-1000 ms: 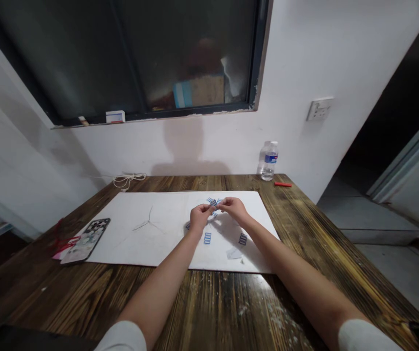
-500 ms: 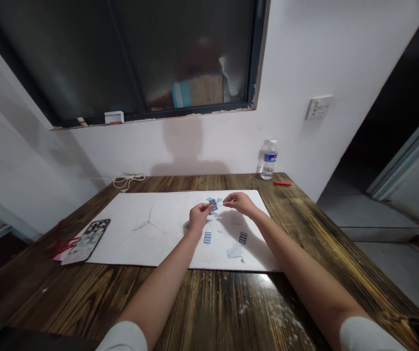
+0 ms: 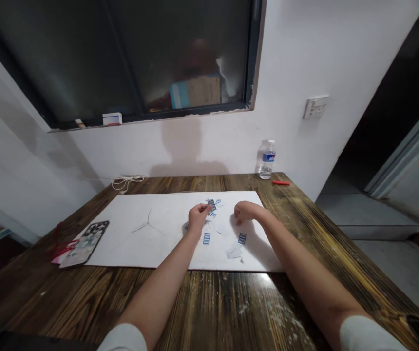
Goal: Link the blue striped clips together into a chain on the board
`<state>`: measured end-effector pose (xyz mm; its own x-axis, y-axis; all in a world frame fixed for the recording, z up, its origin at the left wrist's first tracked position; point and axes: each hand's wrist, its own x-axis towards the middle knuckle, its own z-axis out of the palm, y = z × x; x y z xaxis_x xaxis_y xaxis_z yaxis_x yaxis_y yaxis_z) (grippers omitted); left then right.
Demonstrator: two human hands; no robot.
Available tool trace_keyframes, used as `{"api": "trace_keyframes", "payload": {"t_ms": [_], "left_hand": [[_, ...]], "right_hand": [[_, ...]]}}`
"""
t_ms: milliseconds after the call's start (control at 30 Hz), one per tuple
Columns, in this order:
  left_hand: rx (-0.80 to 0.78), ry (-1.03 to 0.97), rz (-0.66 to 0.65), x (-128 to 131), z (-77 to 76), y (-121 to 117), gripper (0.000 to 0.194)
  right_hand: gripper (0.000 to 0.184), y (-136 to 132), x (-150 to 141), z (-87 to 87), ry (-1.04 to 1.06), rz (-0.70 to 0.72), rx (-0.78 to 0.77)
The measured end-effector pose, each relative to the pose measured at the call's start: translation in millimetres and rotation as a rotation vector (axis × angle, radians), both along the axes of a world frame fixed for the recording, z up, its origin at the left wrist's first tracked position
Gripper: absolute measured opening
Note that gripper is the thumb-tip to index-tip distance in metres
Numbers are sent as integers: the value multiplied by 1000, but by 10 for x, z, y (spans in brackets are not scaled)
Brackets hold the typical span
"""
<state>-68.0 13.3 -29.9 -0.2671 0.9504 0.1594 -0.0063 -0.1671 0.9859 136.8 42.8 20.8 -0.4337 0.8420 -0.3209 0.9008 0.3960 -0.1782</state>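
My left hand (image 3: 198,218) hovers over the white board (image 3: 114,209), thumb and fingers pinched on a small dark striped piece (image 3: 212,204). Just beyond it are small blue-barred pieces (image 3: 219,201), partly hidden by the hand. My right hand (image 3: 249,212) is to the right of these, its fingers curled and pointing down close to the board; whatever they may hold is too small to make out. Nearer to me, two blue-framed barred pieces, one left (image 3: 206,238) and one right (image 3: 242,238), lie apart. A crumpled whitish scrap (image 3: 233,251) rests below the right one.
A patterned phone case (image 3: 87,243) overlaps the board's left end, beside red string (image 3: 59,246). Along the back of the wooden table (image 3: 151,302) are a coiled white cable (image 3: 127,182), a water bottle (image 3: 267,161) and a red stick-like object (image 3: 281,183).
My right hand has drawn away from the left one, to the right and down toward the board. The left hand still pinches the dark striped piece in nearly the same place.
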Motion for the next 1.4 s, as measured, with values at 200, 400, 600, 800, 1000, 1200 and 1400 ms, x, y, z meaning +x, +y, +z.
{"api": "trace_keyframes", "payload": {"t_ms": [200,400,600,800,1000,1200,1400], "left_hand": [[-20,10,10,10,35,-33,33],[15,-27,-17,17,83,-52,29],[29,-40,-70,13,74,-46,30],[45,-30,-172,37,74,-52,30],[15,-79,-209,41,67,-44,30],[10,-104,-215,46,60,-45,31],[0,-94,-217,44,91,-65,34]], "right_hand": [[41,-31,-19,43,8,45,26],[12,-53,-11,111,441,211,287],[16,-157,-121,167,838,343,405],[17,-158,-149,150,929,357,506],[22,-151,-159,131,974,420,414],[21,-160,-160,147,968,362,405],[20,-147,-155,143,968,362,420]]}}
